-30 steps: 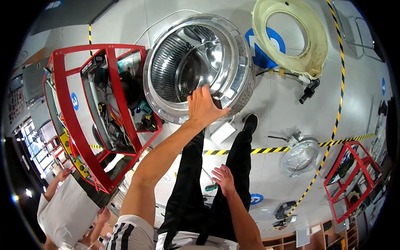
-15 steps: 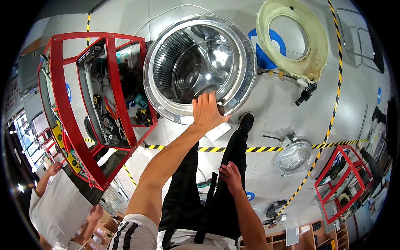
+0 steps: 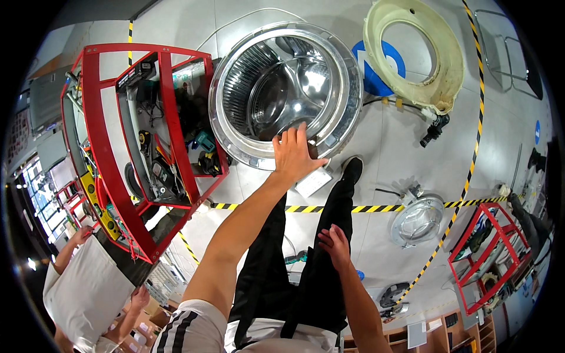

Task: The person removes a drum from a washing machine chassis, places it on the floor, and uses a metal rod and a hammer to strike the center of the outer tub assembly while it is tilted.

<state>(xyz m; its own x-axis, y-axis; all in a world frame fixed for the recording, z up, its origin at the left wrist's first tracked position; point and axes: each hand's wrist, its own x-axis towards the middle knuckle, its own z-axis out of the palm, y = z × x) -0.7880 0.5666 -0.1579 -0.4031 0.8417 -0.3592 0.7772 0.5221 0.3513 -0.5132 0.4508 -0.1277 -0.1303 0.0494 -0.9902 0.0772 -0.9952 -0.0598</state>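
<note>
A shiny steel washing machine drum (image 3: 275,97) stands on the floor in front of me, its round opening facing up inside a broad rim. My left hand (image 3: 291,159) rests on the near side of that rim. Its fingers are spread and reach over the edge toward the opening, with the thumb stretched out to the right; contact under the palm is hidden. Above my right leg hangs my right hand (image 3: 335,246), holding nothing, with its fingers loosely bent and apart. Just right of my left hand, a white rectangular item (image 3: 313,182) lies near the drum's base.
A red tool cart (image 3: 170,117) with power tools stands close on the left. A cream-coloured ring-shaped tub cover (image 3: 450,70) lies at the far right, a round glass door (image 3: 418,222) nearer. Another person (image 3: 88,288) stands at lower left. Yellow-black tape (image 3: 376,209) crosses the floor.
My left hand stays at the drum's near rim, its fingers now more spread and the thumb farther out. The view has shifted slightly. My right hand has moved a little to the right.
</note>
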